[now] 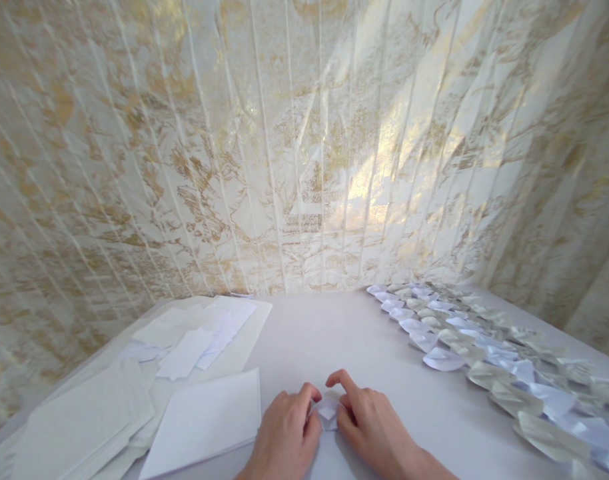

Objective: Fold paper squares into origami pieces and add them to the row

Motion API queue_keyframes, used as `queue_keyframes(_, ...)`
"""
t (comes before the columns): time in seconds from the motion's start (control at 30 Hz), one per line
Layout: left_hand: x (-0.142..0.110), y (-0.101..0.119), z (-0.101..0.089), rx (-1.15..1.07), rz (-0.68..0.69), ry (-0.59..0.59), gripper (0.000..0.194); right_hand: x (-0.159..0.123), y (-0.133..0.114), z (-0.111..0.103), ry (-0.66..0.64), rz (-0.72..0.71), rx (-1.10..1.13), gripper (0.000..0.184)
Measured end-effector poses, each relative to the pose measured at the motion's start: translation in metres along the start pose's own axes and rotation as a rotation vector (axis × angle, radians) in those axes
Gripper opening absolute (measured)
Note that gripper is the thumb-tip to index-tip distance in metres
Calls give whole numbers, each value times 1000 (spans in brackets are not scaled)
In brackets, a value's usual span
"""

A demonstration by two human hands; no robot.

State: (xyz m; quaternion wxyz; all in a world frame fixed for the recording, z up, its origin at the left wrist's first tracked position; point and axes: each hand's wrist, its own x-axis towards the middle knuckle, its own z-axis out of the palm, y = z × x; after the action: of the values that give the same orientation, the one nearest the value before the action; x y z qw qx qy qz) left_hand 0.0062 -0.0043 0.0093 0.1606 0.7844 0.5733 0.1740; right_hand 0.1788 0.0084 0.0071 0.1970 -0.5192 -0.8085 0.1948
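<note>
A small piece of folded white paper is held low over the front of the table, with creases and a diamond-shaped fold facing me. My left hand pinches its left side between thumb and fingers. On the right side, my right hand grips it with the thumb and curled fingers, while the index finger arches up above the paper. Part of the paper is hidden behind the fingers. Just left of my left hand lies a stack of white paper sheets.
Greyish paper sheets and loose white pieces cover the table's left side. Along the right stand rows of folded paper pieces, white and greyish. A gold-patterned curtain hangs behind the pale table.
</note>
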Motion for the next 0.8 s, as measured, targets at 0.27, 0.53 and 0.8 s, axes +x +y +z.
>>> queue_keyframes(0.27,1,1,5,-91,-40,-11,36,1,-1,4,-7,18,-8,34)
queue_keyframes(0.53,-2,3,-1,-87,-11,-40,31,3,-1,-2,-61,23,-35,37)
queue_keyframes(0.8,0,4,1,29,-44,-60,34,4,-1,-4,-50,-2,-15,40)
